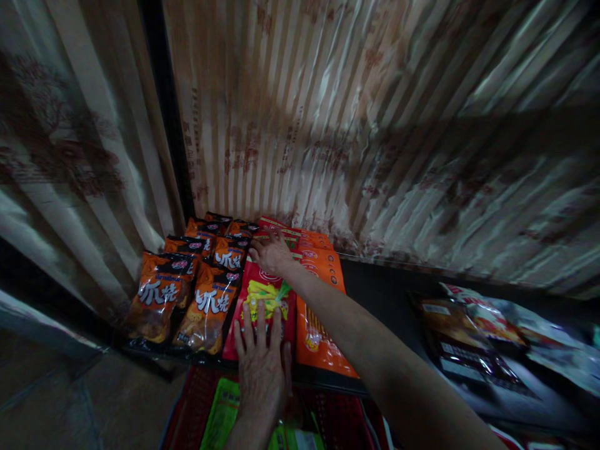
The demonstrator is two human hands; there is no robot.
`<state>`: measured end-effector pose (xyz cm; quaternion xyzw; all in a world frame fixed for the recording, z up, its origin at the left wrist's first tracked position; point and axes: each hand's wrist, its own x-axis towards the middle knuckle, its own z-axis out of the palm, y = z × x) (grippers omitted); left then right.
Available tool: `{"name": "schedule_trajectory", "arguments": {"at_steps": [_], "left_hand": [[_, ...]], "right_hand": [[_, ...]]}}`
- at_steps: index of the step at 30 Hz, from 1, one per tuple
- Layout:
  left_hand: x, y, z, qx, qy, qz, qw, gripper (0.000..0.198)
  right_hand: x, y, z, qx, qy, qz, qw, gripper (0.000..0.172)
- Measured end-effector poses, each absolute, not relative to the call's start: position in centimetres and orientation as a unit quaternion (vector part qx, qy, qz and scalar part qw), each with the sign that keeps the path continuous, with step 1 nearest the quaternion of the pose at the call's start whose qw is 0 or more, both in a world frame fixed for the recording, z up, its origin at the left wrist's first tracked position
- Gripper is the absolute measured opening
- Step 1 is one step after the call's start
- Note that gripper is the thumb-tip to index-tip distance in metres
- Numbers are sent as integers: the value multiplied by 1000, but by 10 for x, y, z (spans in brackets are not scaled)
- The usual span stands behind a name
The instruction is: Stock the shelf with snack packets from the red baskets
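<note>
My left hand (261, 362) lies flat with spread fingers on the lower half of a red snack bag (250, 284) printed with yellow sticks. Farther back, my right hand (274, 253) reaches across over the top of that bag, fingers apart. It rests by another red bag (276, 222) behind; whether its fingertips press on that bag is hard to see. Beside the red bag on the right lies an orange bag (323, 331), partly under my right forearm. Several orange and black snack bags (206, 306) stand in rows on the left.
The bags sit on a black shelf (375, 281) backed by a striped, wrinkled curtain (375, 125). A black post (166, 100) rises at the back left corner. Dark brown packages (459, 325) lie on the right. Green packets (222, 406) show on a level below.
</note>
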<state>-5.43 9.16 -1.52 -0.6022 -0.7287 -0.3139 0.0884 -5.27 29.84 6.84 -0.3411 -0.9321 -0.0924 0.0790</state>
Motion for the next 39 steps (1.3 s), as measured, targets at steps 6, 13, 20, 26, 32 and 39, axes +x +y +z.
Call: {"name": "schedule_trajectory", "arguments": {"at_steps": [6,13,20,26,32,39], "left_hand": [[-55,93,-16,-600,-730,-314,93,53],[-54,92,-14,-606,-721,-323,89,53],[-53,92,-15,-612,-714,-325,98,56],[-53,92,-16,-609,-721,-318,89,57],[-52,95,-19,-608,-722,-316,93,58],[-54,94,-19,-606,-722,-327,70,62]], "right_hand": [[-54,303,60,-366,-926,-56,72,48],[-54,304,58,-361,-929,-26,72,49],[-52,303,57,-357,-930,-14,84,45],[-50,302,59,-355,-930,-1,90,45],[-51,302,59,-362,-928,4,92,44],[-52,300,57,-394,-915,0,89,45]]}}
